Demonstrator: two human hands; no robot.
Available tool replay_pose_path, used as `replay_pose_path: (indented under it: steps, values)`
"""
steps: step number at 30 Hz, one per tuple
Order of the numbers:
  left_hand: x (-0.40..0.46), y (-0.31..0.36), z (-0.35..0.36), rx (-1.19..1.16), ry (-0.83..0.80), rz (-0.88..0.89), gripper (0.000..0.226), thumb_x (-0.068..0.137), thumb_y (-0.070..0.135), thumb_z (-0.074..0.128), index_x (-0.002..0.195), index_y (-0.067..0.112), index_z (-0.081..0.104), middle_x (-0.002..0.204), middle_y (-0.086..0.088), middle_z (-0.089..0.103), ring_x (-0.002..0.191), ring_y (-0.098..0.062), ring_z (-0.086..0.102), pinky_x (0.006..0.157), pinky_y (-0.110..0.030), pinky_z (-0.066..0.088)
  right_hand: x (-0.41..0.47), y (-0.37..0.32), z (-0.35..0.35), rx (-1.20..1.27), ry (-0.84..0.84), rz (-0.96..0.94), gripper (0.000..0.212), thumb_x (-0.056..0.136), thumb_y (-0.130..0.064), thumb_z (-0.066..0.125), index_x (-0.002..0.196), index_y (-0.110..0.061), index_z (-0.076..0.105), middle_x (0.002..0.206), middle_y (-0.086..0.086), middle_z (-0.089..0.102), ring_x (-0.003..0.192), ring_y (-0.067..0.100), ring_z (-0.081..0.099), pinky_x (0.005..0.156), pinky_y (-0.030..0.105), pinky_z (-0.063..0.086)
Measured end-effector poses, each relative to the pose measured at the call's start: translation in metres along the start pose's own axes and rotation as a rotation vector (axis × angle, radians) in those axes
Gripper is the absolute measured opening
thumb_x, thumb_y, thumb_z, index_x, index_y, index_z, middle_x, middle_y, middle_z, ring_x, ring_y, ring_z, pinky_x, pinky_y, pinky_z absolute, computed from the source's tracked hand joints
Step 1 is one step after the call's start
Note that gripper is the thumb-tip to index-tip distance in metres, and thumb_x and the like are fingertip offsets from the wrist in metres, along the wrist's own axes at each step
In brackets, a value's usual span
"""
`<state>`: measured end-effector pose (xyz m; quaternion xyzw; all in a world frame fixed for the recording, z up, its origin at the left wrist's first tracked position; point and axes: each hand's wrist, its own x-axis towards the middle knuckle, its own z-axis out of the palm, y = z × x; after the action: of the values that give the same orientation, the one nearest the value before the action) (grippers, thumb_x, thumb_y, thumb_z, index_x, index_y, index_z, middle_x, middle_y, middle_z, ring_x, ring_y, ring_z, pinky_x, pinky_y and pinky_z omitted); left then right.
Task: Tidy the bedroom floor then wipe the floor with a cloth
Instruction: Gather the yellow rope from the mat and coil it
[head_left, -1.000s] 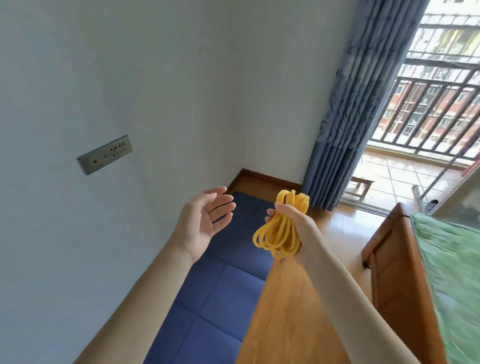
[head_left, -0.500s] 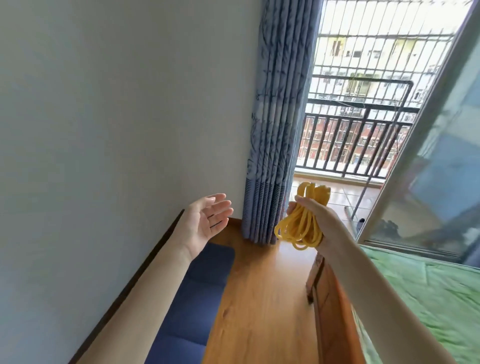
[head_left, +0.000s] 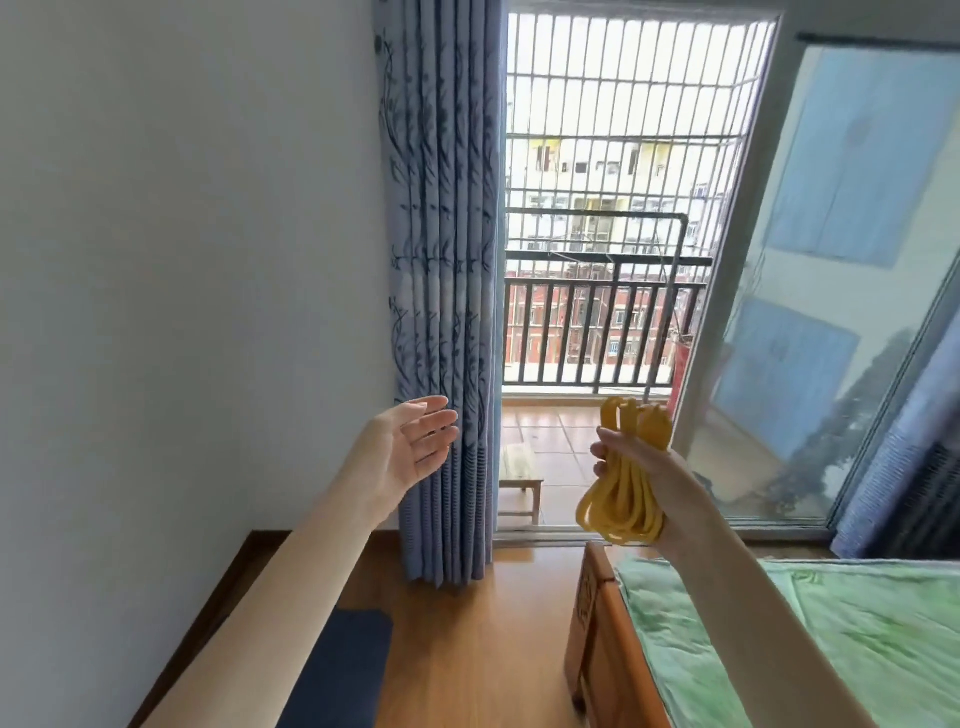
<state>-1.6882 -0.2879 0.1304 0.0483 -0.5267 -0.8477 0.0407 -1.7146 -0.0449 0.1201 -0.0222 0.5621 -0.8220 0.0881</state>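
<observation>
**Coiled cord in hand, view turned from wall corner to balcony door**

Right hand (head_left: 636, 462): fingers wrapped round a bundle of yellow cord (head_left: 621, 499), held in mid-air above the near corner of the wooden bed frame (head_left: 597, 639). Loops hang below the fist and stand above it. The bundle touches nothing else.

Left hand (head_left: 410, 449): raised, palm turned inward, fingers straight and slightly spread, holding nothing. It sits in front of the blue curtain (head_left: 441, 312), apart from it.

Change noted: a second ago the view faced the wall corner, with a wall socket and a long stretch of blue mat showing. The view has since swung right and lifted; the open balcony door (head_left: 597, 312) and the green bedspread (head_left: 831, 649) now fill the frame, and only an end of the blue mat (head_left: 343, 670) remains at the lower edge. The posture of both hands is unchanged, as is the grip on the cord.

Assessment: tidying is under way, with one item lifted off the floor (head_left: 467, 649) and in transit. The turn suggests a place to put it is being sought, probably toward the bed. No cloth is in view; wiping has not begun.
</observation>
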Motion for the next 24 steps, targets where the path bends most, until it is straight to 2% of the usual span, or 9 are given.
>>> replay_pose_path:
  steps: [7,9,13,21,24]
  values:
    - [0.138,0.046,0.01,0.002,-0.157,0.004,0.02,0.093,0.011,0.045,0.101,0.008,0.063,0.082,-0.004,0.068,0.073,-0.016,0.063,0.07,-0.026,0.049,0.108,-0.044,0.008,0.004,0.078,-0.116,0.023,0.071,-0.02,0.07,0.091,-0.012,0.062,0.075,0.003,0.065,0.057,0.011,0.062,0.052,0.024,0.053]
    - [0.173,0.05,0.012,0.005,-0.199,-0.011,0.02,0.093,0.011,0.044,0.101,0.008,0.062,0.081,-0.003,0.068,0.071,-0.015,0.064,0.068,-0.026,0.049,0.135,-0.045,0.008,0.005,0.095,-0.137,0.019,0.074,-0.018,0.069,0.091,-0.013,0.062,0.077,0.003,0.064,0.057,0.011,0.062,0.052,0.025,0.053]
    - [0.238,0.044,0.022,0.013,-0.262,-0.06,0.02,0.093,0.011,0.045,0.103,0.007,0.062,0.082,-0.004,0.068,0.068,-0.015,0.065,0.065,-0.025,0.05,0.18,-0.044,-0.001,0.069,0.16,-0.146,0.008,0.08,-0.013,0.065,0.087,-0.013,0.062,0.071,0.002,0.062,0.055,0.012,0.062,0.048,0.024,0.053]
    - [0.353,0.015,0.066,0.02,-0.38,-0.063,0.02,0.093,0.011,0.043,0.098,0.009,0.063,0.083,-0.003,0.067,0.07,-0.014,0.065,0.065,-0.023,0.053,0.276,-0.051,-0.041,0.113,0.259,-0.198,0.01,0.078,-0.013,0.067,0.085,-0.014,0.06,0.064,-0.001,0.061,0.055,0.011,0.061,0.049,0.025,0.053]
    - [0.396,-0.003,0.088,0.05,-0.385,-0.067,0.02,0.093,0.01,0.043,0.097,0.009,0.063,0.082,-0.002,0.069,0.072,-0.015,0.064,0.068,-0.026,0.05,0.32,-0.056,-0.058,0.109,0.283,-0.189,0.017,0.075,-0.014,0.07,0.09,-0.013,0.061,0.067,0.001,0.061,0.058,0.013,0.061,0.051,0.026,0.054]
